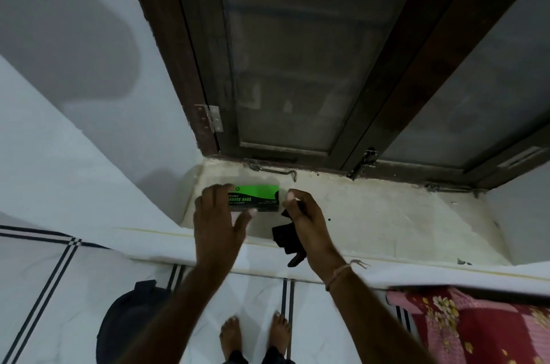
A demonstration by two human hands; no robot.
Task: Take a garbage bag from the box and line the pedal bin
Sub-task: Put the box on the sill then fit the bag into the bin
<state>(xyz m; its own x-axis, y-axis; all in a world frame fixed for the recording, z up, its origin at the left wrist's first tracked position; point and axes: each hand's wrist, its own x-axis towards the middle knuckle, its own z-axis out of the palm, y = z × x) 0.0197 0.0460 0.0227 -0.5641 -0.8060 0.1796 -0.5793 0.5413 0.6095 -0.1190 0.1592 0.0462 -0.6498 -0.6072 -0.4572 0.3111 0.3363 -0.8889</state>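
A green and black box (257, 197) marked "garbage bags" lies on the window sill (372, 214). My left hand (218, 220) grips the box's left end, fingers over its top and thumb along its front edge. My right hand (302, 219) is at the box's right end, closed on a folded black garbage bag (287, 240) that hangs below the palm. On the floor at the lower left stands a dark round pedal bin (128, 322), its lid down, partly hidden by my left forearm.
A dark wooden window frame (327, 65) with frosted panes rises behind the sill, with a metal hook latch (273, 171) at its base. White tiled floor with dark stripes lies below. A red floral cloth (476, 328) is at the lower right. My bare feet (253, 337) stand near the bin.
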